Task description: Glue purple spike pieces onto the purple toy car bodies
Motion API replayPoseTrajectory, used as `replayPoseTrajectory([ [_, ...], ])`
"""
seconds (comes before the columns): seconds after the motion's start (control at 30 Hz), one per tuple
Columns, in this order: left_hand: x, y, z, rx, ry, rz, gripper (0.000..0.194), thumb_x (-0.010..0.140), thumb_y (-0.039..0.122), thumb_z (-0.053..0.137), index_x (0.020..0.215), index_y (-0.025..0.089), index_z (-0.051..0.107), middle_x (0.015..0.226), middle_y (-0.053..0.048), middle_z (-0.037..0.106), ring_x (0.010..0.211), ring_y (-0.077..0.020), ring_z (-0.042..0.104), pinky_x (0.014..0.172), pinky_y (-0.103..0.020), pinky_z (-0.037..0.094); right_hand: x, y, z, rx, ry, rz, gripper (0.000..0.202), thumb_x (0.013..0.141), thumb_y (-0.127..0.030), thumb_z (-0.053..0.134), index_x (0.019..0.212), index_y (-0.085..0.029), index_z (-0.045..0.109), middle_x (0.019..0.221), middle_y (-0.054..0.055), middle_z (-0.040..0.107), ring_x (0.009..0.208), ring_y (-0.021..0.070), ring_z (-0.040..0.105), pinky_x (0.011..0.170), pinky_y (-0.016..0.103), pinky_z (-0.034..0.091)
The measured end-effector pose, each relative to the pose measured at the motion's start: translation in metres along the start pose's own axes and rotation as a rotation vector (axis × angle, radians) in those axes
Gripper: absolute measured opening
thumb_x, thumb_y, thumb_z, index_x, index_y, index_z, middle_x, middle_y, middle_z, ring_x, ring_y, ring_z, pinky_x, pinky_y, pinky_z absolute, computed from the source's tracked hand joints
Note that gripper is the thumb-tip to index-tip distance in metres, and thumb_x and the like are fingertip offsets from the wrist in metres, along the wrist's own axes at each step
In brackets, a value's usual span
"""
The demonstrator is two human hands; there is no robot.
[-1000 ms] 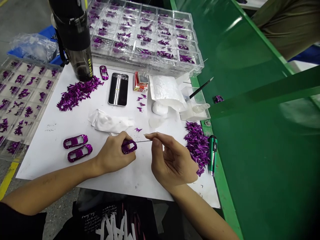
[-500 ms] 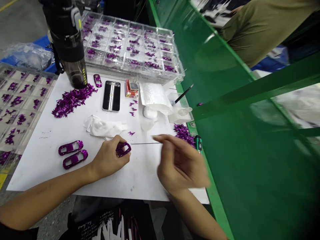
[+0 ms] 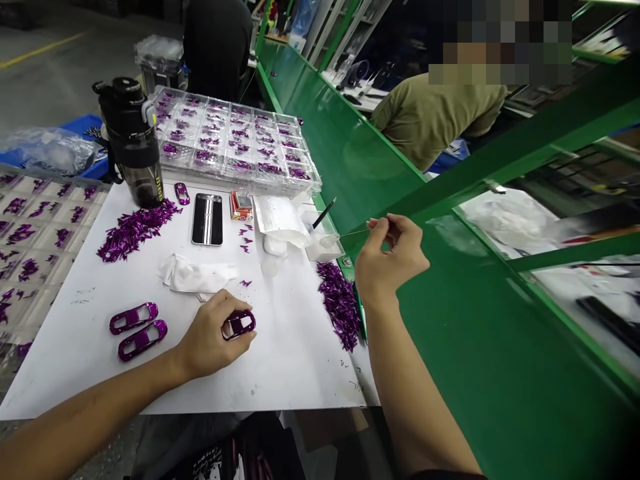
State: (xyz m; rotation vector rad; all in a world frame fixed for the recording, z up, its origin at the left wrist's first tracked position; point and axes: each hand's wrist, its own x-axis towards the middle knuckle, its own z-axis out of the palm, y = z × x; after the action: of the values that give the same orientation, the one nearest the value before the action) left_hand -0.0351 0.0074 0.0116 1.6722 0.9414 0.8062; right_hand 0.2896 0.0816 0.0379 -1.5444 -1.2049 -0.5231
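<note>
My left hand (image 3: 210, 337) is closed around a purple toy car body (image 3: 239, 324), holding it just over the white tabletop. Raised at the right, my right hand (image 3: 393, 257) pinches a thin needle-like rod (image 3: 353, 233), which points left toward a small translucent container (image 3: 325, 247). Its exact kind is too fine to make out. Two more car bodies, one nearer (image 3: 143, 340) and one farther (image 3: 133, 318), lie side by side left of my left hand. Small purple pieces (image 3: 245, 283) lie on the white sheet beyond the held car.
Purple parts form a left heap (image 3: 135, 230) and a right heap (image 3: 340, 307). A bottle (image 3: 137, 143), phone (image 3: 207, 220), crumpled tissue (image 3: 197, 275), white pouch (image 3: 281, 219) and compartment trays (image 3: 235, 163) surround the work area. A green partition (image 3: 345, 143) borders the right; a person sits beyond.
My right hand has moved up and right, away from the car, carrying the thin rod toward the small container. My left hand still holds the car body. The camera view has tilted up.
</note>
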Motion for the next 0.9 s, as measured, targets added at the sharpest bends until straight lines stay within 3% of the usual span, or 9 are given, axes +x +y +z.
replayPoseTrajectory([
  [0.13,0.001,0.002,-0.002,-0.091,-0.001,-0.014,0.035,0.083,0.028,0.075,0.117,0.020,0.075,0.089,-0.002,0.059,0.073,-0.0146,0.060,0.073,-0.032,0.057,0.005,0.005,0.000,-0.026,-0.095,0.023,0.040,0.104,-0.053,0.050,0.117,-0.021,0.069,0.103,0.013,0.080,0.093,0.0304,0.079,0.083,0.049,0.063],
  [0.3,0.004,0.003,-0.002,-0.330,-0.013,-0.143,0.030,0.078,0.029,0.081,0.106,0.020,0.078,0.090,-0.003,0.062,0.085,-0.0177,0.065,0.083,-0.034,0.058,0.010,-0.008,-0.011,-0.066,-0.307,0.045,0.038,0.095,-0.053,0.064,0.100,-0.018,0.077,0.092,0.012,0.081,0.081,0.0264,0.079,0.079,0.037,0.063],
  [0.43,0.004,0.005,-0.002,-0.519,0.031,-0.275,0.036,0.076,0.030,0.084,0.109,0.019,0.076,0.094,-0.004,0.065,0.091,-0.0204,0.068,0.076,-0.032,0.058,-0.024,-0.066,-0.055,-0.032,-0.428,0.093,0.033,0.099,-0.048,0.060,0.101,-0.021,0.078,0.094,0.008,0.081,0.083,0.0243,0.078,0.079,0.037,0.063],
  [0.5,0.004,0.007,-0.002,-0.601,0.056,-0.309,0.038,0.076,0.030,0.086,0.112,0.019,0.075,0.097,-0.005,0.069,0.095,-0.0211,0.070,0.081,-0.033,0.059,-0.058,-0.100,-0.078,0.168,-0.688,0.152,0.028,0.099,-0.046,0.063,0.090,-0.024,0.078,0.085,0.004,0.080,0.073,0.0205,0.077,0.069,0.031,0.064],
  [0.57,0.004,0.007,-0.002,-0.695,0.056,-0.327,0.042,0.076,0.031,0.088,0.114,0.020,0.074,0.103,-0.007,0.074,0.103,-0.0230,0.071,0.091,-0.037,0.058,-0.095,-0.128,-0.091,0.361,-0.912,0.266,0.023,0.095,-0.043,0.069,0.106,-0.024,0.078,0.098,0.005,0.081,0.085,0.0220,0.079,0.075,0.033,0.067],
  [0.63,0.005,0.007,-0.003,-0.774,0.040,-0.345,0.044,0.074,0.032,0.090,0.113,0.021,0.074,0.109,-0.008,0.077,0.110,-0.0246,0.071,0.098,-0.040,0.057,-0.123,-0.146,-0.092,0.434,-0.938,0.326,0.030,0.095,-0.041,0.070,0.118,-0.022,0.074,0.104,0.007,0.081,0.088,0.0225,0.080,0.076,0.033,0.068],
  [0.7,0.006,0.006,-0.004,-0.825,0.020,-0.360,0.044,0.074,0.033,0.092,0.113,0.021,0.075,0.113,-0.008,0.078,0.112,-0.0247,0.070,0.103,-0.041,0.055,-0.135,-0.153,-0.087,0.457,-0.854,0.349,0.032,0.095,-0.039,0.071,0.119,-0.019,0.072,0.099,0.008,0.081,0.082,0.0214,0.079,0.073,0.032,0.069],
  [0.8,0.008,0.006,-0.006,-0.887,-0.012,-0.356,0.042,0.073,0.033,0.093,0.110,0.022,0.074,0.112,-0.007,0.078,0.110,-0.0238,0.071,0.103,-0.041,0.055,-0.131,-0.153,-0.081,0.451,-0.797,0.305,0.023,0.090,-0.034,0.075,0.108,-0.019,0.074,0.088,0.004,0.079,0.069,0.0178,0.076,0.066,0.029,0.067],
  [0.9,0.006,0.008,-0.008,-0.898,-0.037,-0.349,0.039,0.071,0.030,0.095,0.103,0.020,0.075,0.104,-0.007,0.080,0.101,-0.0227,0.074,0.095,-0.038,0.058,-0.119,-0.152,-0.085,0.443,-0.878,0.251,0.016,0.089,-0.029,0.075,0.102,-0.020,0.073,0.082,0.001,0.078,0.068,0.0165,0.075,0.063,0.026,0.065],
])
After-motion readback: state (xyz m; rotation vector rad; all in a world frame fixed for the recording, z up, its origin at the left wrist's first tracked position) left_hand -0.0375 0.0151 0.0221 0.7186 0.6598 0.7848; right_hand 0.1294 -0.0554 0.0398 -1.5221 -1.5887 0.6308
